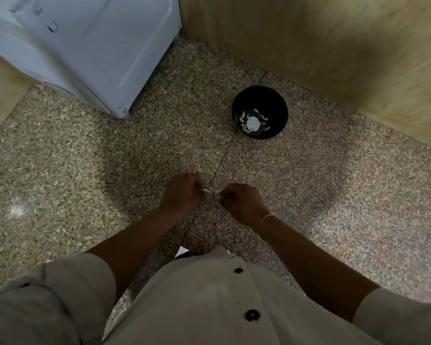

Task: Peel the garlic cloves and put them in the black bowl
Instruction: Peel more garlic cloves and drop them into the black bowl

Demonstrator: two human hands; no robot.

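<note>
While I stand over the speckled floor (110, 158), my left hand (182, 192) and right hand (241, 202) come together in front of me. Both are curled and pinching one garlic clove (208, 190) from either end. Only a pale sliver of it shows between my fingertips, so I can't tell how much skin is off.

It's a tiny, feather-light thing. The papery skin should be dry and brittle, and I judge the flesh beneath firm but slick. So I hold the body steady on the left and nip the loose skin at the tip with the right, gently, or it may pop out.

The black bowl (276, 105) sits on the floor, far and to the right, well apart from my hands. There are pale pieces (253, 123) in its bottom, though I can't tell if they're cloves or skins.
</note>
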